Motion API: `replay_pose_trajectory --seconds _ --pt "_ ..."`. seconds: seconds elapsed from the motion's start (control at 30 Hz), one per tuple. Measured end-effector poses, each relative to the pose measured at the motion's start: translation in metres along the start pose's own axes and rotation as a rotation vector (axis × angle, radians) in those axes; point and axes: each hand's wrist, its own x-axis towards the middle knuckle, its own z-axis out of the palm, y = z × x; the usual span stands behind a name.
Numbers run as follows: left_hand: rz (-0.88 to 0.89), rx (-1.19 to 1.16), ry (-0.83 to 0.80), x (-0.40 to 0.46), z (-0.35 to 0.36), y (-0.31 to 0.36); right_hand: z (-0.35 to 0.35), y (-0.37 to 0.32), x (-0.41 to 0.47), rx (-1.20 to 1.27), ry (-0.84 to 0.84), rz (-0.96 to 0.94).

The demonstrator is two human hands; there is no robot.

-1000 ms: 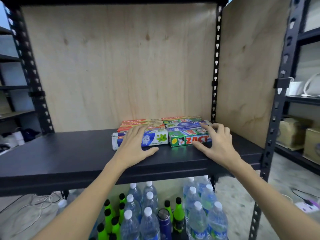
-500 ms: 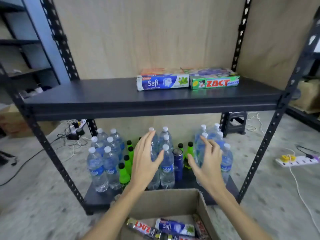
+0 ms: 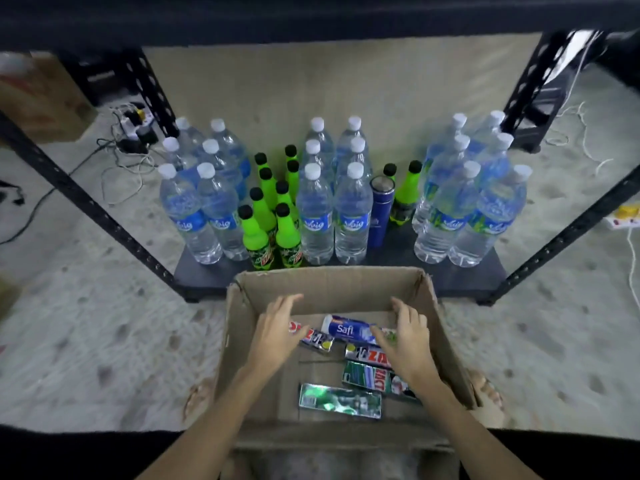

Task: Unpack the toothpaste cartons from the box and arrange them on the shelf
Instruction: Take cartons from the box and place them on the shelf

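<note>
Half a second back both hands were up in front of the bottles, now they've dropped into the cardboard box (image 3: 332,289) on the floor. Left hand (image 3: 277,332) hangs over a red Zact carton (image 3: 313,337), fingers straight, holding nothing. Right hand (image 3: 403,337) is spread over the blue Safi carton (image 3: 346,330), not gripping yet. More toothpaste cartons (image 3: 341,400) lie nearer. Water bottles (image 3: 313,216) sit on the bottom shelf (image 3: 207,275).

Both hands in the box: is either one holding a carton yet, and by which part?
Nothing is held. The left hand and right hand hover with fingers spread over the toothpaste cartons in the box.
</note>
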Motion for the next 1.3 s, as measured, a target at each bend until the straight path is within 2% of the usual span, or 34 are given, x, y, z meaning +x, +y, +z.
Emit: replay_pose_trajectory --seconds 0.37,0.53,0.67,0.87,1.17,1.3 --pt "-0.031 0.267 -0.376 0.049 0.08 -0.094 0.079 0.062 0.058 -0.213 -0.355 0.1" --pt "0.092 0.438 -0.362 0.062 0.096 -0.108 0.088 0.078 0.075 -0.341 -0.396 0.026" --pt "0.103 0.432 -0.382 0.067 0.104 -0.108 0.093 0.083 0.083 -0.49 -0.452 -0.082" --pt "0.13 0.411 -0.359 0.054 0.104 -0.113 0.096 0.09 0.083 -0.53 -0.45 -0.182" --pt "-0.007 0.275 -0.292 0.011 0.107 -0.125 0.1 0.094 0.085 -0.533 -0.445 -0.237" --pt "-0.006 0.251 -0.285 0.009 0.106 -0.128 0.106 0.09 0.09 -0.566 -0.454 -0.247"
